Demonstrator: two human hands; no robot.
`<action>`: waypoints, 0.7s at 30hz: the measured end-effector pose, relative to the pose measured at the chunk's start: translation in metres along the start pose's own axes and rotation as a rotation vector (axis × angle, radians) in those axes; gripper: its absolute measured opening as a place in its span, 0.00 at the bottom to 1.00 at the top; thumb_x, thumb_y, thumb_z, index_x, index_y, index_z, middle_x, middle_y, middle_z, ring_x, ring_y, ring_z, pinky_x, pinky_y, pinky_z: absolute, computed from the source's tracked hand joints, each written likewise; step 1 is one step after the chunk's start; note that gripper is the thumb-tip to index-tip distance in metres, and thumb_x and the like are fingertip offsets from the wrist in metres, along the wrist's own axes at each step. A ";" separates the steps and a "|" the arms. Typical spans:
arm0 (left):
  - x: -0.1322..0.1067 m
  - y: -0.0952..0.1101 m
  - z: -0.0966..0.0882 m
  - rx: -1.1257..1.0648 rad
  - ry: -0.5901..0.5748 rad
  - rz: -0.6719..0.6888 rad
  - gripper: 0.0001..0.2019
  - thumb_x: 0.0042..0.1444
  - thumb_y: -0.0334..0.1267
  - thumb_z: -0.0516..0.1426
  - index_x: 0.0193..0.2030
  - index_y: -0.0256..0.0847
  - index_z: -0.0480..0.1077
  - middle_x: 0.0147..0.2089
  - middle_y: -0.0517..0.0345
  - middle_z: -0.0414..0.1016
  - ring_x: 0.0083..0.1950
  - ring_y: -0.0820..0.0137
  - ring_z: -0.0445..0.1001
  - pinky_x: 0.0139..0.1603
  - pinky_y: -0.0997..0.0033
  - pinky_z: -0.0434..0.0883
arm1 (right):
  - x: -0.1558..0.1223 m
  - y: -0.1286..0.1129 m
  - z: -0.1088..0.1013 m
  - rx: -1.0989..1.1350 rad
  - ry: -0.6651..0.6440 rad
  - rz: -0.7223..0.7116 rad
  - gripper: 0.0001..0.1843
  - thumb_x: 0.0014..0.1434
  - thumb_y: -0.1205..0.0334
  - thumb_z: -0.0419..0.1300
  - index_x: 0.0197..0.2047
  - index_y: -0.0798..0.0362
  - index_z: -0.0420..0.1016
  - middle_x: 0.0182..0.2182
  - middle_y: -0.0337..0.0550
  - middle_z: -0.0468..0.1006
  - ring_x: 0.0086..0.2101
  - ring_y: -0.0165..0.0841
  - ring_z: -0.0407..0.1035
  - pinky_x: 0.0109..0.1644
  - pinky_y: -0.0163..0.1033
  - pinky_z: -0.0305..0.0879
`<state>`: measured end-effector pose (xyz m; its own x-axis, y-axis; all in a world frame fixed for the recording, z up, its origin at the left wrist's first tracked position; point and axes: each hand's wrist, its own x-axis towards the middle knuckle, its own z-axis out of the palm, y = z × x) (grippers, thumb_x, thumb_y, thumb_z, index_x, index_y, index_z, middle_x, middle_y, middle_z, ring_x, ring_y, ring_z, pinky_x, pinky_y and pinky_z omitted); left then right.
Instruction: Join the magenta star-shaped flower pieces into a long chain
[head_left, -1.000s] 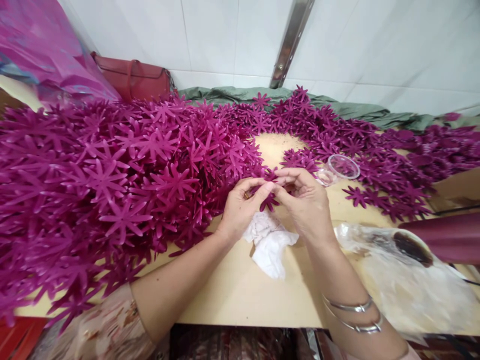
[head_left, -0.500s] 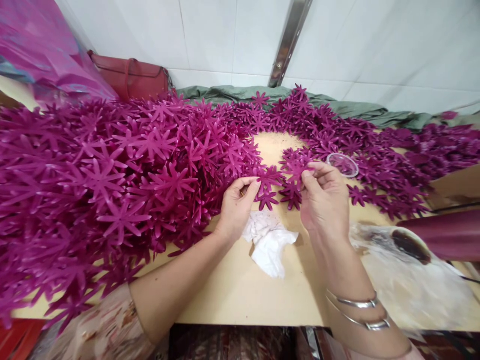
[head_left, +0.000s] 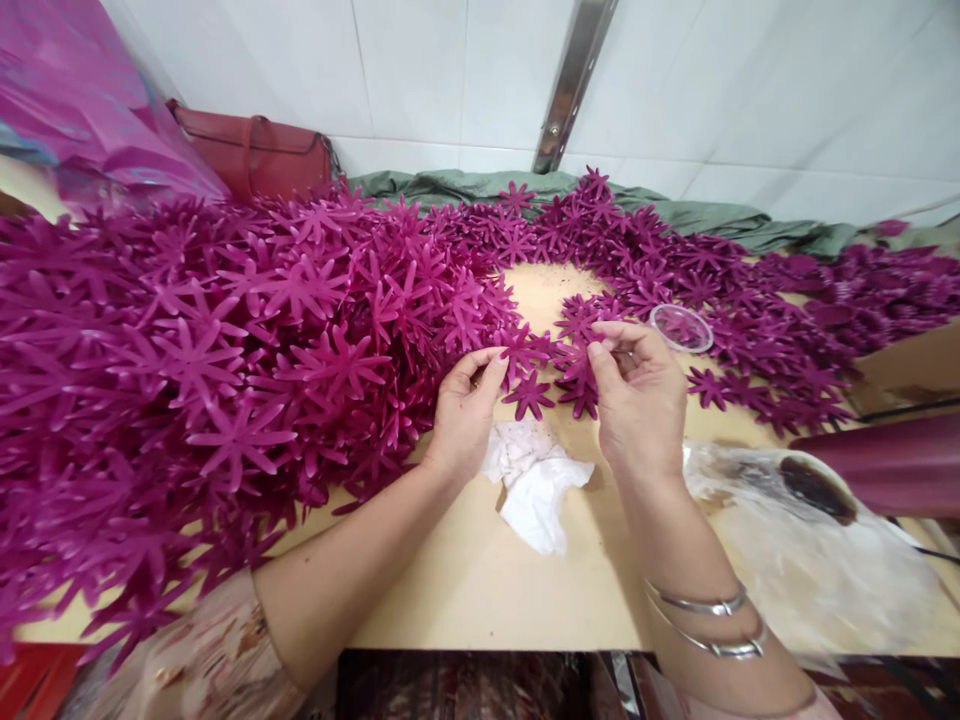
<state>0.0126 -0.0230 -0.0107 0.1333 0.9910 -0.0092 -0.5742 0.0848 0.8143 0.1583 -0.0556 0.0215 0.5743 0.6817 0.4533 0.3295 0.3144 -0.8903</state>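
My left hand (head_left: 469, 405) pinches a petal tip of a magenta artificial flower piece (head_left: 524, 352) between thumb and forefinger. Opposite it, my right hand (head_left: 641, 400) has thumb and fingers closed on another magenta flower piece (head_left: 576, 362), partly hidden among those behind it. The two pieces are held close together above the table; whether they touch, I cannot tell. Just below lies a loose flower piece (head_left: 529, 396). A crumpled white tissue (head_left: 541, 500) rests on the table between my wrists.
A large heap of magenta flower pieces (head_left: 247, 350) fills the left side. More pieces (head_left: 739, 330) spread along the right, with a clear round lid (head_left: 681, 328) on them. Plastic wrap (head_left: 825, 570) lies at right, near a magenta roll (head_left: 885, 460). A red handbag (head_left: 251, 155) stands behind.
My right hand has shifted slightly left with its flower piece, bringing it nearer the one in my left hand. The whole view has moved a little.
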 end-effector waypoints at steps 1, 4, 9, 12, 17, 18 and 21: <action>0.000 0.000 0.000 -0.005 0.001 -0.002 0.12 0.54 0.44 0.69 0.40 0.41 0.79 0.38 0.62 0.76 0.38 0.77 0.70 0.43 0.76 0.68 | 0.000 0.001 -0.001 -0.030 -0.025 0.016 0.09 0.58 0.63 0.65 0.43 0.50 0.78 0.37 0.41 0.78 0.36 0.33 0.71 0.43 0.41 0.70; -0.001 0.000 0.000 -0.011 -0.005 -0.014 0.11 0.54 0.44 0.69 0.40 0.41 0.79 0.38 0.62 0.77 0.39 0.77 0.71 0.44 0.76 0.68 | -0.001 0.000 -0.004 -0.195 -0.089 0.027 0.09 0.60 0.62 0.63 0.44 0.50 0.80 0.40 0.44 0.82 0.38 0.36 0.73 0.44 0.45 0.71; -0.001 0.002 0.001 0.004 -0.017 -0.025 0.12 0.54 0.44 0.69 0.40 0.40 0.79 0.38 0.60 0.78 0.40 0.75 0.72 0.48 0.73 0.69 | -0.006 -0.015 -0.002 -0.424 -0.009 -0.241 0.10 0.65 0.57 0.62 0.48 0.47 0.80 0.49 0.48 0.80 0.54 0.44 0.71 0.58 0.55 0.67; -0.001 0.003 0.002 0.018 -0.056 -0.030 0.12 0.54 0.44 0.69 0.40 0.39 0.80 0.39 0.59 0.79 0.40 0.74 0.73 0.48 0.72 0.70 | -0.009 -0.022 0.003 -0.413 -0.126 -0.302 0.11 0.65 0.56 0.64 0.48 0.47 0.80 0.49 0.48 0.81 0.54 0.43 0.72 0.60 0.54 0.65; -0.003 0.005 0.004 0.058 -0.098 -0.016 0.13 0.53 0.45 0.70 0.40 0.39 0.79 0.38 0.58 0.79 0.39 0.74 0.74 0.49 0.71 0.72 | -0.012 -0.018 0.007 -0.337 -0.217 -0.241 0.02 0.63 0.61 0.64 0.39 0.49 0.79 0.41 0.44 0.82 0.48 0.41 0.74 0.58 0.52 0.66; -0.004 0.005 0.004 0.054 -0.092 -0.018 0.14 0.53 0.45 0.70 0.41 0.39 0.79 0.39 0.58 0.80 0.40 0.74 0.74 0.49 0.70 0.72 | -0.012 -0.016 0.006 -0.318 -0.204 -0.222 0.03 0.63 0.61 0.64 0.38 0.49 0.78 0.40 0.43 0.81 0.47 0.41 0.74 0.57 0.51 0.66; -0.005 0.005 0.005 0.026 -0.068 -0.027 0.15 0.54 0.45 0.70 0.44 0.40 0.79 0.45 0.56 0.80 0.45 0.72 0.76 0.51 0.69 0.74 | -0.012 -0.013 0.005 -0.282 -0.196 -0.164 0.05 0.64 0.57 0.63 0.39 0.49 0.76 0.39 0.43 0.79 0.44 0.39 0.73 0.52 0.48 0.67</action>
<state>0.0131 -0.0277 -0.0034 0.2035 0.9790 0.0078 -0.5487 0.1074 0.8291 0.1434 -0.0642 0.0274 0.3520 0.7593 0.5473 0.6142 0.2539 -0.7472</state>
